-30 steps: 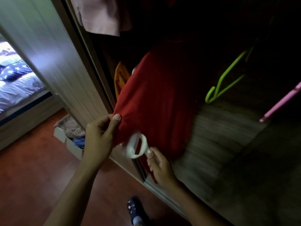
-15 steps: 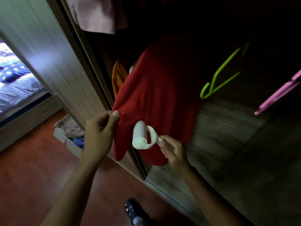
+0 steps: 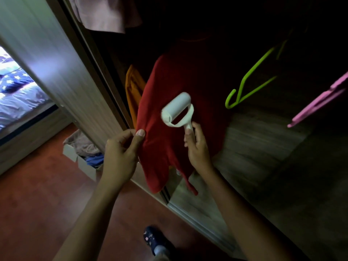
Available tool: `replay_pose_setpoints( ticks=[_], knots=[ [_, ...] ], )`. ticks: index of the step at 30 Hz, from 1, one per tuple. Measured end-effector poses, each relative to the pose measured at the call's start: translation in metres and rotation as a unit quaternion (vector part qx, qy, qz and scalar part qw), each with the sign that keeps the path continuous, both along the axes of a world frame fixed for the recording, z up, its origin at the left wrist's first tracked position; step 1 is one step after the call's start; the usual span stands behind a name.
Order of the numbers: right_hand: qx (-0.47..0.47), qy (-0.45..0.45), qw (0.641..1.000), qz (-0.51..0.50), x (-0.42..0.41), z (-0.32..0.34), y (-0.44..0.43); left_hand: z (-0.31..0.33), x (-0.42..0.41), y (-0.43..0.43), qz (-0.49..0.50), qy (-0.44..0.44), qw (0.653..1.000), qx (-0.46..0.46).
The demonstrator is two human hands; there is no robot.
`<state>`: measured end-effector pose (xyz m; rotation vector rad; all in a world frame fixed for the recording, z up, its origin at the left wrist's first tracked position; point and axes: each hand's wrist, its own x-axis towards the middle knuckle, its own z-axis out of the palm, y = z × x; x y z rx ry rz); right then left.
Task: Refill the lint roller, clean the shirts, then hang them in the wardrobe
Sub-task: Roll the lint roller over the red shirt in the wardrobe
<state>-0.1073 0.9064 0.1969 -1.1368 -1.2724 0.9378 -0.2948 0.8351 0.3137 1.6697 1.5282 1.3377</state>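
Observation:
A red shirt (image 3: 169,140) hangs inside the open wardrobe, its top lost in the dark. My left hand (image 3: 120,155) pinches the shirt's left edge and holds the cloth taut. My right hand (image 3: 197,147) grips the handle of a white lint roller (image 3: 177,110), whose roll lies against the shirt's front. An orange garment (image 3: 132,87) hangs just behind the red shirt on the left.
A green hanger (image 3: 244,85) and a pink hanger (image 3: 320,102) hang at the right. The wardrobe door (image 3: 47,59) stands at the left, a box of clothes (image 3: 84,155) on the floor behind it. A bed (image 3: 17,95) is far left. My foot (image 3: 154,240) is below.
My right hand has pushed the lint roller up the red shirt, from near the hem to its middle. My left hand has kept its pinch on the shirt's edge.

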Motion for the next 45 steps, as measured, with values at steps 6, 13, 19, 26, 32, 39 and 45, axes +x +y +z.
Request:
replay_pose_setpoints(
  ticks=[6, 13, 19, 26, 32, 39, 45],
  knots=[
    [-0.108, -0.084, 0.987, 0.083, -0.01, -0.08, -0.015, 0.002, 0.003, -0.006, 0.002, -0.014, 1.0, 0.001],
    [-0.243, -0.156, 0.957, 0.041, -0.033, -0.163, -0.036, 0.004, -0.001, -0.014, -0.012, -0.031, 0.999, -0.018],
    [-0.102, -0.061, 0.992, -0.039, -0.002, -0.105, -0.035, 0.008, -0.01, -0.009, -0.015, -0.008, 1.0, 0.001],
    [0.031, 0.051, 0.979, -0.193, 0.023, 0.01, 0.027, 0.004, -0.014, -0.003, -0.051, -0.012, 0.999, 0.001],
    [0.037, 0.065, 0.983, -0.166, 0.017, 0.026, 0.055, 0.002, -0.013, 0.004, -0.076, -0.02, 0.997, 0.002],
    [-0.085, -0.072, 0.992, -0.055, -0.003, -0.088, 0.001, -0.012, -0.017, 0.017, -0.13, -0.009, 0.991, 0.0],
    [-0.165, -0.181, 0.969, -0.033, -0.017, -0.112, -0.066, -0.027, -0.018, 0.028, -0.175, 0.061, 0.982, 0.045]
  ],
)
